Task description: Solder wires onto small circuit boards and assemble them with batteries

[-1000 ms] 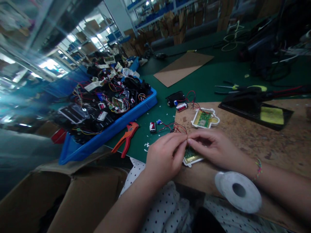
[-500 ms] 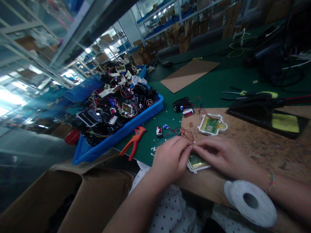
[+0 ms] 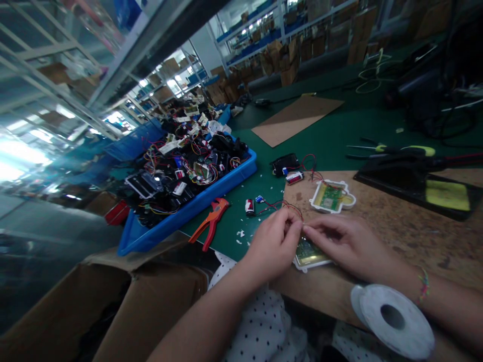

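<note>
My left hand (image 3: 272, 246) is closed in a pinch at thin red and black wires (image 3: 290, 203), over a circuit board in a white frame (image 3: 311, 257). Fingertip to fingertip with it, my right hand (image 3: 349, 244) pinches at the same spot; the wire ends between the fingers are too small to make out. Both hands partly cover the board. Beyond my left hand lie a small red-and-white cylinder (image 3: 249, 207) and a blue connector (image 3: 259, 199) on the wires. A second white-framed board (image 3: 329, 197) with wires rests just beyond my right hand.
Orange wire strippers (image 3: 211, 221) lie beside a blue tray (image 3: 188, 213) heaped with wired black parts. A white spool (image 3: 411, 322) sits near my right forearm. Pliers (image 3: 372, 148), a yellow sponge (image 3: 447, 195) and a cardboard sheet (image 3: 294, 120) are farther back. An open carton (image 3: 158, 291) stands lower left.
The whole view has shifted slightly, so everything appears a little farther right and lower. Both hands stay pinched together above the board, with only a slight change of the fingers.
</note>
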{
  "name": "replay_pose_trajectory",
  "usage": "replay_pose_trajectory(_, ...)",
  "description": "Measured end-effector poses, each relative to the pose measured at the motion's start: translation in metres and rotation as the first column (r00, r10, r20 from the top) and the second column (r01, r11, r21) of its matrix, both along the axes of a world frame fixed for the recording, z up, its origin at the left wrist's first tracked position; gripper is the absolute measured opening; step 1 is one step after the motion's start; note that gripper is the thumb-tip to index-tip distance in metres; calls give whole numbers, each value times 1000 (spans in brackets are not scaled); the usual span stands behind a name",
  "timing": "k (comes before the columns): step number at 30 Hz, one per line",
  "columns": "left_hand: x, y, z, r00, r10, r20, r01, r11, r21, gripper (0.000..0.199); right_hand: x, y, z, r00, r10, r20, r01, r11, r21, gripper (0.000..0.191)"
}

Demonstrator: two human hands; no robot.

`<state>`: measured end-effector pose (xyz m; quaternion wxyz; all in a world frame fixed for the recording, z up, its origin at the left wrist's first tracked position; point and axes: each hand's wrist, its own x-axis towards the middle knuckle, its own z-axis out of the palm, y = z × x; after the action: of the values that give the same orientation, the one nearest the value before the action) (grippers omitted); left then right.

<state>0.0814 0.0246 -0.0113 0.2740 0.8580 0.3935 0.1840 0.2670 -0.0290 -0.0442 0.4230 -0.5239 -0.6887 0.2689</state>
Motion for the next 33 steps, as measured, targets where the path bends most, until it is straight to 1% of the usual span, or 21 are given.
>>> replay_pose_trajectory(4, 2, 0, 0, 1000, 8, -8, -8, 1000, 3, 16, -1, 1, 2, 1000, 6, 3, -6, 999, 34, 18)
replay_pose_trajectory(7, 4, -3, 2, 999, 31, -25, -30, 999, 45, 15, -2, 3, 0, 1000, -3, -7, 4, 999, 43, 17)
replay_pose_trajectory(10, 5, -6, 3, 997, 53, -47, -49, 995, 86, 13, -1, 3, -4, 999, -51, -9, 52, 997, 62, 18)
replay_pose_trajectory(13, 5, -10, 2, 995, 79, -65, -68, 985, 158, 13, -1, -2, -4, 996, -83, 21, 81, 993, 87, 18)
replay_pose_trajectory(15, 6, -15, 0, 994, 98, -49, -87, 978, 187, 12, 0, -5, -3, 995, -81, 52, 75, 991, 109, 16)
replay_pose_trajectory(18, 10, -21, -3, 991, 133, 19, -134, 981, 139, 13, -1, -6, 1, 996, -73, 50, 66, 990, 129, 14)
replay_pose_trajectory(20, 11, -19, -3, 991, 130, 34, -132, 987, 88, 16, -2, -4, 3, 997, -69, 19, 67, 992, 104, 14)
replay_pose_trajectory(22, 4, -10, -1, 993, 116, -8, -115, 992, 47, 22, -2, -3, 4, 997, -71, -13, 71, 996, 47, 17)
replay_pose_trajectory(23, -3, -3, 0, 991, 122, -46, -120, 992, 36, 25, -1, -2, 4, 997, -72, -30, 73, 997, 10, 19)
replay_pose_trajectory(24, -14, 4, 2, 983, 159, -90, -156, 987, 34, 30, -1, -2, 4, 996, -73, -47, 72, 997, -32, 21)
replay_pose_trajectory(26, -44, 19, 4, 929, 326, -174, -315, 945, 85, 42, 0, -2, 4, 994, -69, -83, 61, 993, -103, 24)
replay_pose_trajectory(28, -82, 32, 3, 825, 503, -256, -474, 864, 168, 51, 1, -2, 3, 991, -64, -117, 46, 988, -146, 24)
replay_pose_trajectory(29, -101, 36, 1, 763, 569, -307, -531, 822, 205, 55, 1, -3, 3, 989, -61, -133, 40, 987, -156, 24)
replay_pose_trajectory(31, -134, 41, -4, 633, 654, -415, -608, 751, 258, 65, 0, -3, 3, 985, -57, -164, 30, 986, -161, 24)
replay_pose_trajectory(32, -147, 41, -7, 574, 669, -472, -630, 729, 268, 68, 0, -3, 3, 983, -55, -174, 26, 986, -163, 24)
replay_pose_trajectory(33, -157, 41, -9, 531, 661, -530, -638, 724, 264, 70, -1, -3, 4, 982, -54, -182, 24, 986, -163, 24)
